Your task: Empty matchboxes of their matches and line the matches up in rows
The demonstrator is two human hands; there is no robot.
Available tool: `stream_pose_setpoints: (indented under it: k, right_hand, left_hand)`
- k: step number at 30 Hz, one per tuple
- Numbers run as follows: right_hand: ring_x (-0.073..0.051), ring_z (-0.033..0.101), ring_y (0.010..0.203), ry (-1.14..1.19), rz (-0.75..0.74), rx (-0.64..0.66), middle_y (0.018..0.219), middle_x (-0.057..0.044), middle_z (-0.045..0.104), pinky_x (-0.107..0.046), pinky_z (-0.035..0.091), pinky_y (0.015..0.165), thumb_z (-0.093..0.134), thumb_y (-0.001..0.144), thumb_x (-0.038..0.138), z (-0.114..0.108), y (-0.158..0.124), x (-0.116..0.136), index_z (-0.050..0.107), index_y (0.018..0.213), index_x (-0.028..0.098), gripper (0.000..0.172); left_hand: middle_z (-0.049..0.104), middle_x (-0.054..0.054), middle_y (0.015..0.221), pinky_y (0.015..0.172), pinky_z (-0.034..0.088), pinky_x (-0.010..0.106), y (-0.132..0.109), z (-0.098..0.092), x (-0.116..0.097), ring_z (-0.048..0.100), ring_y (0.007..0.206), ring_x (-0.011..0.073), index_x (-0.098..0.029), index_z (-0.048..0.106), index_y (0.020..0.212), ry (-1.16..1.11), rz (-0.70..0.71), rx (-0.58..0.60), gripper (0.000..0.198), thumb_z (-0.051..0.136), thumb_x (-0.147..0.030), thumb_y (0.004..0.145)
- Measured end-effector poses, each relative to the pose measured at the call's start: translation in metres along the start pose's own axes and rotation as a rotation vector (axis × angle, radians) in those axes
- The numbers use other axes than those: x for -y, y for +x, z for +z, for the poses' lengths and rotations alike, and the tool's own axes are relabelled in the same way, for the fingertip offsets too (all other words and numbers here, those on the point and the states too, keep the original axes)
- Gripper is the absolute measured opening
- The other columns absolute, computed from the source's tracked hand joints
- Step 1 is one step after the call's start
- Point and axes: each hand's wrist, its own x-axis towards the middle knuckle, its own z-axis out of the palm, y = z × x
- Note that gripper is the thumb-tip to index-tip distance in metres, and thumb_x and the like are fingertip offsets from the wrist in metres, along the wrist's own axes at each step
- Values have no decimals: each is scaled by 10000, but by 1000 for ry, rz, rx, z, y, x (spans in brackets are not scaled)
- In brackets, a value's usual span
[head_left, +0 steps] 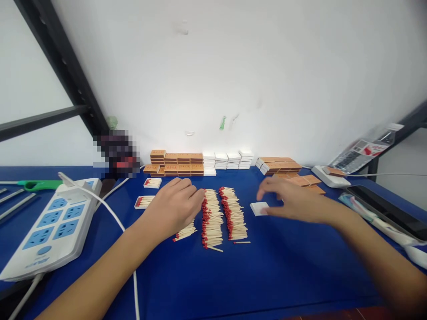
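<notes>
L hand: above & partly hiding L match row, fingers curled in, tips by mid match row; can't tell if clenched on any matches. R hand: nothing gripped, thumb & fingers spread wide, thumb at R side of small white box; can't tell if touching. Box pos.: flat on blue worktop, just R of R match row. Single match just off that row's end, toward front edge.

L of L hand, toward back edge: far filled tray & near filled tray, both w/ red-tipped matches. Along back edge, L to R: stacked brown matchboxes, stacked white boxes beside them, then brown-and-white stack w/ brown sleeves in front.

Nr back R corner: tilted clear bottle & white adapter. Toward R edge: dark phone. Toward L edge: power strip; white cable running to front edge.
</notes>
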Motion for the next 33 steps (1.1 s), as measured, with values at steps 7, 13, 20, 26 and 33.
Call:
stream_pose_setpoints:
  k: [7,13,20,26,33]
  right_hand:
    - [-281,624,1018,-70,-12,-72,1076,-108,657,-422,516,888,604,988,319,22,-24,-7,747,919,244,176]
    - [-282,616,1077,-277,-9,-197,1068,-135,656,-380,493,917,608,993,177,28,71,5,754,985,177,146]
    - [-294,607,1147,-341,37,-186,1106,-142,676,-371,486,886,597,1016,169,54,113,9,757,1034,169,161]
    - [-227,647,943,-148,-1,-227,1012,-100,698,-336,478,820,629,980,169,48,96,7,750,1027,169,129]
    - [-177,569,672,120,18,-220,761,-30,676,-310,424,615,610,973,323,31,40,24,739,879,208,196]
  left_hand:
    - [673,38,720,700,489,360,0,-6,16,616,723,210,-161,722,921,22,-50,-63,227,539,-207,1048]
    - [668,38,706,670,475,364,-5,4,19,621,718,221,-162,728,925,-26,-68,-31,238,530,-211,1047]
    - [654,38,698,659,454,366,-5,3,16,613,725,225,-170,722,916,-25,-82,-21,251,515,-213,1052]
    - [686,43,726,691,489,371,-6,5,19,643,745,225,-160,739,943,-48,-91,5,256,516,-222,1054]
    - [729,62,759,717,507,385,-9,9,27,662,767,237,-165,748,925,-44,-145,85,300,490,-247,1054]
